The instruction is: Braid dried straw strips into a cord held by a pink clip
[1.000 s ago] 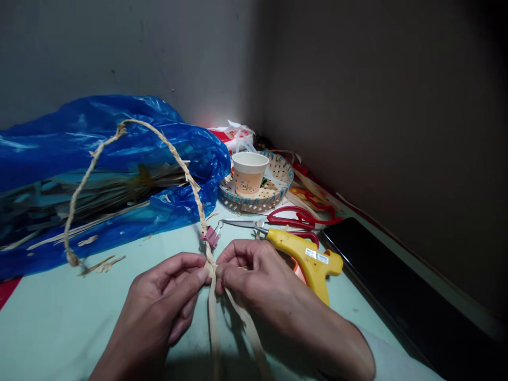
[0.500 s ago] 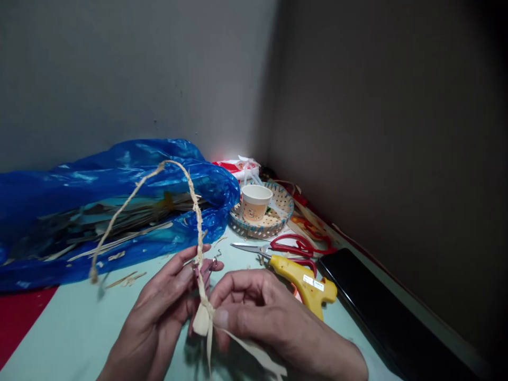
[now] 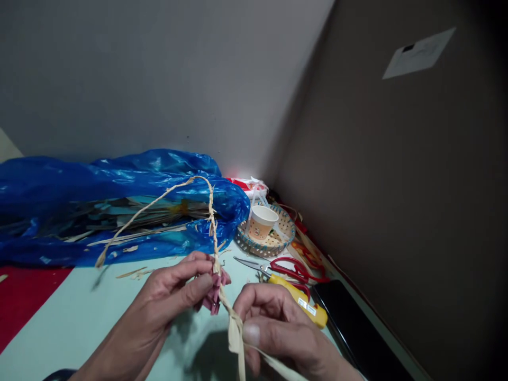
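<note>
A thin braided cord of pale, straw-like fibre [image 3: 215,233] rises from between my hands, arches over and droops left to a knotted end. My left hand [image 3: 174,291] is closed on a pink clothespin [image 3: 209,302] at the cord. To the right and lower, my right hand [image 3: 283,328] pinches the cord's lower end between thumb and forefinger. From that end hang loose flat fibre strips [image 3: 235,337], one of them running under the right hand. The fingertips behind the cord are partly hidden.
Behind lies a blue plastic bag [image 3: 159,164] with dry strips in it. A woven basket [image 3: 260,248] holds a paper cup [image 3: 262,225]. Red-handled scissors [image 3: 291,268], a yellow glue gun [image 3: 305,307] and a black, flat object [image 3: 353,323] lie at right.
The view has shifted. My left hand has turned and now grips the clothespin, which stands closer against the cord. My right hand still pinches the lower end, now farther from the left.
</note>
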A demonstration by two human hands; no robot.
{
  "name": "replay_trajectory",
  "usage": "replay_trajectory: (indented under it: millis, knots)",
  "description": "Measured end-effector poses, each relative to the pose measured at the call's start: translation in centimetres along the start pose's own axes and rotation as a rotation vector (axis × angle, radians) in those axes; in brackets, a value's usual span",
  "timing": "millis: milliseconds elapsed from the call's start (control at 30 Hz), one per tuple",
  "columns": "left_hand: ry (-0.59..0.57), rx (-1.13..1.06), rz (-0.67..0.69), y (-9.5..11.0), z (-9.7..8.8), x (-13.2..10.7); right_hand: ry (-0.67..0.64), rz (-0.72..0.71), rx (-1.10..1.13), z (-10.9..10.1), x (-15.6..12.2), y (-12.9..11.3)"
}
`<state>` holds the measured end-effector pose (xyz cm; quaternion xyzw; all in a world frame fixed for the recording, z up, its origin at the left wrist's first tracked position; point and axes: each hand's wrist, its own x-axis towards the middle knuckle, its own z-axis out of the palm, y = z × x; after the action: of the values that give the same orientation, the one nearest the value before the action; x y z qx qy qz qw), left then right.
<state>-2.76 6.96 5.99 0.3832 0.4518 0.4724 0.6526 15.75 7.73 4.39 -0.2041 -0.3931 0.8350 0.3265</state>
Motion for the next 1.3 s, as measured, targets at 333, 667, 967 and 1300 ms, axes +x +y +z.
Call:
replay_trajectory:
  millis: [333, 667, 967, 1300]
  knots:
    - [0.001, 0.042, 0.023, 1.3, 1.0, -1.1, 0.035, 0.044, -0.008, -0.4, 0.2, 0.3]
    - [0.081, 0.104, -0.085, 1.5, 0.9, -1.7, 0.022, 0.11, 0.017, 0.0, 0.0, 0.4]
    - [0.085, -0.034, -0.063, 1.5, 1.3, -1.6, 0.013, 0.095, 0.01, -0.2, 0.4, 0.8]
    - [0.072, 0.134, 0.05, 0.9, 0.7, -1.1, 0.024, 0.057, -0.108, -1.1, 0.9, 1.0]
